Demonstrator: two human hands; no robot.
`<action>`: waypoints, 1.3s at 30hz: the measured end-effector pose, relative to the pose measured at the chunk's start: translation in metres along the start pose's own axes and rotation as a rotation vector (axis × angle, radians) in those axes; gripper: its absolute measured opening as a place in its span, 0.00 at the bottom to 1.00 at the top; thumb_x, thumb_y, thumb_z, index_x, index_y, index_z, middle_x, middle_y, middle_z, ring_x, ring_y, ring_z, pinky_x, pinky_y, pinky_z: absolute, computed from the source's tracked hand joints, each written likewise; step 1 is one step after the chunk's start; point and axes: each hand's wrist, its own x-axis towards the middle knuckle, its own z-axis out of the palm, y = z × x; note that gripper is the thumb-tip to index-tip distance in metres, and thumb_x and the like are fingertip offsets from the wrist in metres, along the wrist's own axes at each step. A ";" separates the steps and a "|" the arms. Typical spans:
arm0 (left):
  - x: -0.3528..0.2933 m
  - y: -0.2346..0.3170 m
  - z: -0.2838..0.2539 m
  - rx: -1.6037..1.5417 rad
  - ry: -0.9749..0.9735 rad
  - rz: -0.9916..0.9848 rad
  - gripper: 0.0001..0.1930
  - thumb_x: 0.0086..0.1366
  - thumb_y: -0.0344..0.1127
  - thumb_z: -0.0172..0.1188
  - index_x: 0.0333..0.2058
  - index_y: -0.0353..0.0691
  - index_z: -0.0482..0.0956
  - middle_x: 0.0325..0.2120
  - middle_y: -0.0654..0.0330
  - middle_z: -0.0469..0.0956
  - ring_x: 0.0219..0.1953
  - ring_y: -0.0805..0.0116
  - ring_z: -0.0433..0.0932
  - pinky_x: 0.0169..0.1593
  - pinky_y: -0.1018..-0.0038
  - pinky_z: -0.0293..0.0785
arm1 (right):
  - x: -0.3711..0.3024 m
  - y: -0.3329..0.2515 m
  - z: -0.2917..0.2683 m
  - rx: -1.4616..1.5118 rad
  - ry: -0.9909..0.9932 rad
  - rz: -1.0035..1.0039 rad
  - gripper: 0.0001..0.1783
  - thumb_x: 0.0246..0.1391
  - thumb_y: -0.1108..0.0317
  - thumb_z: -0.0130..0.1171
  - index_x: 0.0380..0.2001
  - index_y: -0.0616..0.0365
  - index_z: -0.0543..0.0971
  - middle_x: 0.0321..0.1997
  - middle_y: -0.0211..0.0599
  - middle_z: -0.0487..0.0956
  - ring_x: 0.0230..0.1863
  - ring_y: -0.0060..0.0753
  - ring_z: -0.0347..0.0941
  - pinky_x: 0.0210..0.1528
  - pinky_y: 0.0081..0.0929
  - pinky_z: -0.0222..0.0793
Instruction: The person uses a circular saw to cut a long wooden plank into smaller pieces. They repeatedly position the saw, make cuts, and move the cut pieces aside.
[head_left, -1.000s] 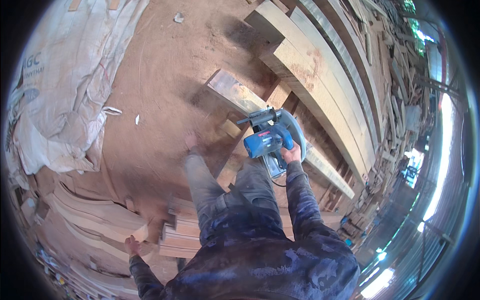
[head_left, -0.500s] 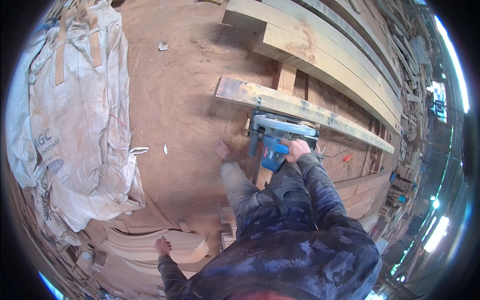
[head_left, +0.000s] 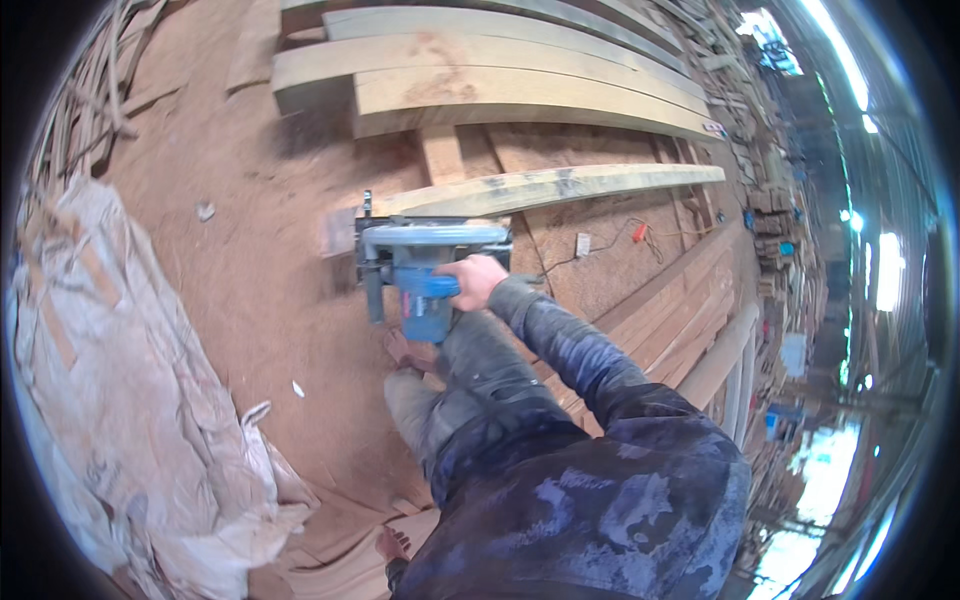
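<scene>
**One circular saw (head_left: 425, 318), clenched in my right hand (head_left: 480, 280)**

My right fingers are wrapped firmly around the blue handle (head_left: 425, 283). The saw sits by the left end of a pale beam (head_left: 600, 180), along its near edge, round grey guard almost edge-on to me; whether metal meets wood, I cannot tell. Just left of it a wooden block (head_left: 340, 245) shows blurred. My left hand (head_left: 393, 544) is low at the lower edge, loose, fingers parted, near some curved boards (head_left: 345, 570); contact with them is unclear. A bare foot (head_left: 403, 350) is near the saw. Beyond the beam, thick squared timbers (head_left: 530, 95) lie side by side. A crumpled white sheet (head_left: 150, 420) spreads to my left; an orange connector (head_left: 639, 232) lies rightward.
</scene>
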 end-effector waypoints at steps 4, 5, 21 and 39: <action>-0.012 0.080 -0.006 0.201 -0.064 0.321 0.15 0.70 0.45 0.58 0.40 0.36 0.76 0.28 0.55 0.80 0.24 0.61 0.79 0.25 0.65 0.75 | -0.001 -0.009 0.022 0.227 0.064 0.216 0.28 0.39 0.60 0.64 0.49 0.44 0.84 0.38 0.52 0.85 0.43 0.60 0.82 0.50 0.53 0.78; -0.013 0.107 -0.017 0.194 -0.063 0.360 0.15 0.70 0.45 0.57 0.41 0.36 0.76 0.29 0.54 0.81 0.25 0.61 0.79 0.26 0.65 0.75 | -0.002 -0.018 0.038 0.282 0.100 0.246 0.28 0.38 0.60 0.64 0.49 0.44 0.84 0.39 0.53 0.85 0.44 0.59 0.82 0.51 0.53 0.78; -0.010 0.655 -0.055 0.770 0.038 0.619 0.14 0.72 0.44 0.54 0.41 0.37 0.75 0.31 0.56 0.78 0.30 0.66 0.77 0.32 0.70 0.75 | -0.032 -0.092 0.111 0.740 0.363 1.084 0.28 0.39 0.61 0.64 0.50 0.48 0.83 0.41 0.54 0.85 0.46 0.59 0.81 0.52 0.49 0.77; -0.005 0.658 0.015 1.032 -0.101 0.509 0.15 0.71 0.44 0.55 0.39 0.36 0.77 0.30 0.56 0.81 0.25 0.67 0.80 0.28 0.70 0.75 | -0.069 -0.087 0.126 0.760 0.374 1.201 0.27 0.39 0.62 0.64 0.49 0.49 0.84 0.41 0.54 0.85 0.47 0.58 0.81 0.52 0.47 0.76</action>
